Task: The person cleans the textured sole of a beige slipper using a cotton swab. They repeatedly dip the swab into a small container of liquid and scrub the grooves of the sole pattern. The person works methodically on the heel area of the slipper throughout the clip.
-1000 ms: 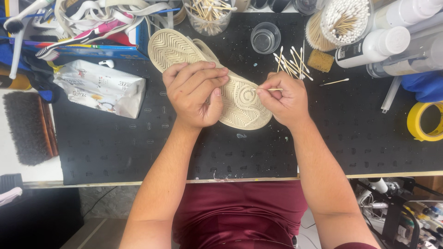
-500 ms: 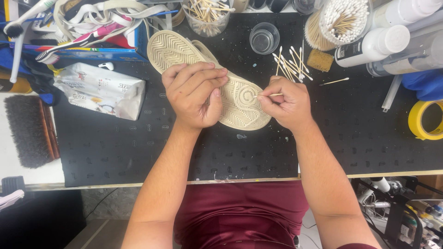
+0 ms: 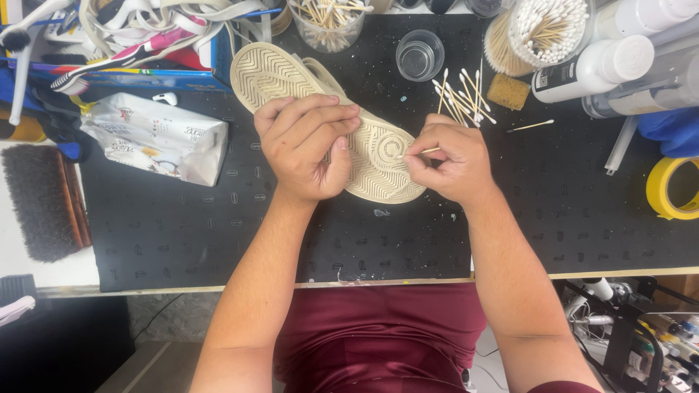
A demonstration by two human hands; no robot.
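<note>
Head view, only one avail. Cream rubber-soled shoe lies sole-up and aslant on the black perforated mat covering the bench, toe end toward the operator, heel end toward the clutter at top left. Left hand lies over the shoe's mid-section, fingers pressed together and curled across the sole, thumb down the near edge; grip looks firm, shoe clamped to the mat. Right hand sits just beside the toe end, thumb and forefinger pinching a thin wooden cotton-tipped stick, tip touching the round tread pattern; other fingers folded in. Change vs. half a sec. and one sec. ago: negligible. Shoe in same place, left hand unmoved, right hand and stick shifted only slightly at the same tread spot. Judgement: detail cleaning of tread grooves is under way in small strokes, one patch being worked, no sign of moving on; most of the sole toward the heel lies outside the spot being worked. Surroundings: loose pile of like swabs on the mat just beyond the right hand, one stray swab further right; small clear glass cup; tan sponge block; white crumpled wipes pack left of the shoe; dark bristle brush at far left; yellow tape roll at right edge.
</note>
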